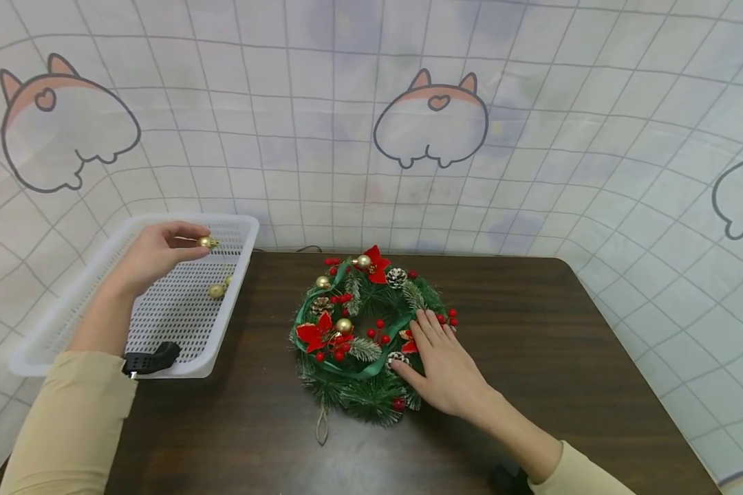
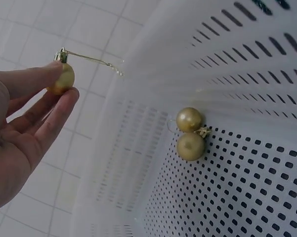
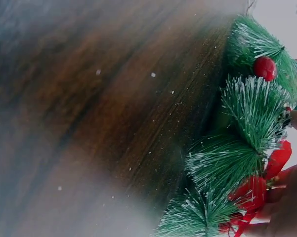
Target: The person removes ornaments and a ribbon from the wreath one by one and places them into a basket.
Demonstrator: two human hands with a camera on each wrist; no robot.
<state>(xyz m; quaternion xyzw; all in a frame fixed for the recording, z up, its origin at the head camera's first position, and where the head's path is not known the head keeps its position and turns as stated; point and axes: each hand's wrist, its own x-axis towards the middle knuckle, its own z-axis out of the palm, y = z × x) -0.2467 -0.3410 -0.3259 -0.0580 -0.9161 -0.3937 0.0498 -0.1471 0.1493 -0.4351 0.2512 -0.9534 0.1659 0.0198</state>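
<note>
Over the white basket, my left hand (image 1: 157, 256) pinches a gold ball ornament (image 1: 208, 242) between thumb and fingers. In the left wrist view a thin gold string trails from the cap of that ball (image 2: 65, 79). Two more gold balls (image 2: 190, 146) lie touching in the basket. My right hand (image 1: 447, 375) rests flat with spread fingers on the right side of a green wreath (image 1: 371, 405). Its thumb touches a pinecone (image 1: 398, 360), and a red flower (image 3: 251, 193) is partly under its fingers. The wreath bears pinecones, red berries, red flowers, a green ribbon and several gold balls.
The perforated white basket (image 1: 228, 323) stands at the left of the dark wooden table (image 1: 532, 309). A twine loop (image 1: 322, 426) sticks out from the wreath's front edge. Behind the table hangs a tile-patterned curtain (image 1: 322, 172) with cartoon drawings.
</note>
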